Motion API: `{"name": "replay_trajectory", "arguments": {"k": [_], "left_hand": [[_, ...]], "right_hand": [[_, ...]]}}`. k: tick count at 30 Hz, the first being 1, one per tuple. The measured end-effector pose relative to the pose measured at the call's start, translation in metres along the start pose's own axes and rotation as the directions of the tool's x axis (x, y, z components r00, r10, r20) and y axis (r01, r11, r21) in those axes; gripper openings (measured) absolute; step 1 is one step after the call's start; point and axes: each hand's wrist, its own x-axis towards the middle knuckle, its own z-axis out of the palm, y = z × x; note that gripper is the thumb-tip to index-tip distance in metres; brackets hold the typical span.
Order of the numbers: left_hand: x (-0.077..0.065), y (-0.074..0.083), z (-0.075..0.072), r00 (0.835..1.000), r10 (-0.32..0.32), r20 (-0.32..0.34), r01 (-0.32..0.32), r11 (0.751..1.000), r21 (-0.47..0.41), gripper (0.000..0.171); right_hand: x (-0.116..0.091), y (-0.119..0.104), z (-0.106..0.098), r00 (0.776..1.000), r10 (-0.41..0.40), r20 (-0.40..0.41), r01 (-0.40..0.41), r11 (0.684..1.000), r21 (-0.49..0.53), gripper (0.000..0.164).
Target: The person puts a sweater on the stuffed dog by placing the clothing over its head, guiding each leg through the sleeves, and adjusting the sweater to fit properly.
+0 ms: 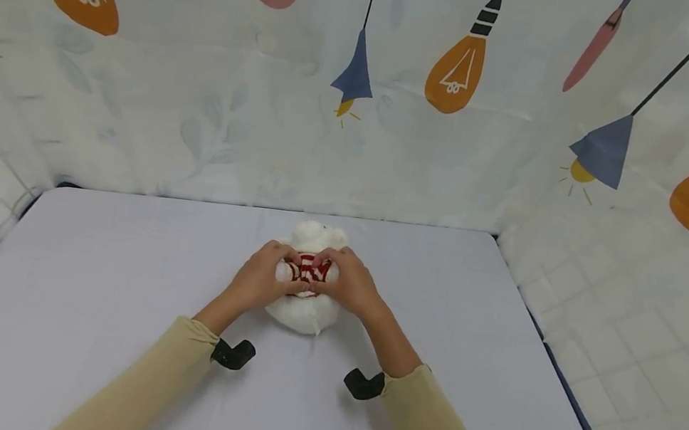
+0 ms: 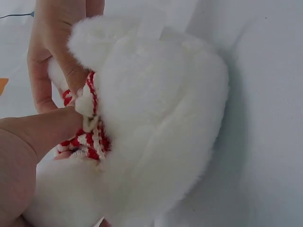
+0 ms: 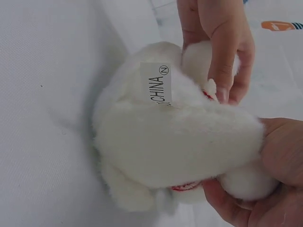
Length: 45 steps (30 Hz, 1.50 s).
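A white plush toy (image 1: 301, 319) with a red-and-white striped knitted garment (image 1: 307, 266) is on the table, between both hands. My left hand (image 1: 262, 275) grips its left side, thumb over the knit and fingers curled round the far side. From the right, my right hand (image 1: 350, 282) holds it in the same way, and the two thumb tips come close together. In the left wrist view both thumbs lie by a small cream-coloured piece (image 2: 85, 105) at the garment's edge. A white tag (image 3: 155, 84) printed "CHINA" shows on the fur in the right wrist view.
A white cloth covers the table (image 1: 119, 266). Behind it hangs a pale curtain (image 1: 250, 139) printed with lamps and bulbs, which also closes in both sides. Black wrist-worn pieces (image 1: 233, 354) jut inward from the beige sleeves (image 1: 150, 378).
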Motion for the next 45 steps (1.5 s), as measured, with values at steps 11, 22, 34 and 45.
{"name": "replay_trajectory", "arguments": {"k": [11,22,34,45], "left_hand": [[-0.001,0.000,0.003,1.000,0.014,0.020,-0.015,0.998,0.065,0.051],[0.003,-0.024,-0.001,0.989,-0.135,0.061,0.141,0.985,-0.104,0.046],[0.008,-0.018,-0.014,0.986,-0.166,0.000,0.149,0.883,-0.445,0.035],[0.008,-0.015,-0.010,0.997,-0.019,0.079,0.064,0.772,-0.632,0.041]], "right_hand": [[-0.003,0.016,0.004,0.998,0.010,-0.064,0.002,0.984,0.176,0.042],[-0.003,0.023,-0.002,0.997,0.029,-0.078,-0.004,0.954,0.301,0.045],[0.001,0.047,-0.008,0.992,0.103,-0.072,-0.038,0.793,0.608,0.035],[-0.003,0.051,-0.008,0.939,-0.264,0.222,-0.042,0.550,0.834,0.100]]}}
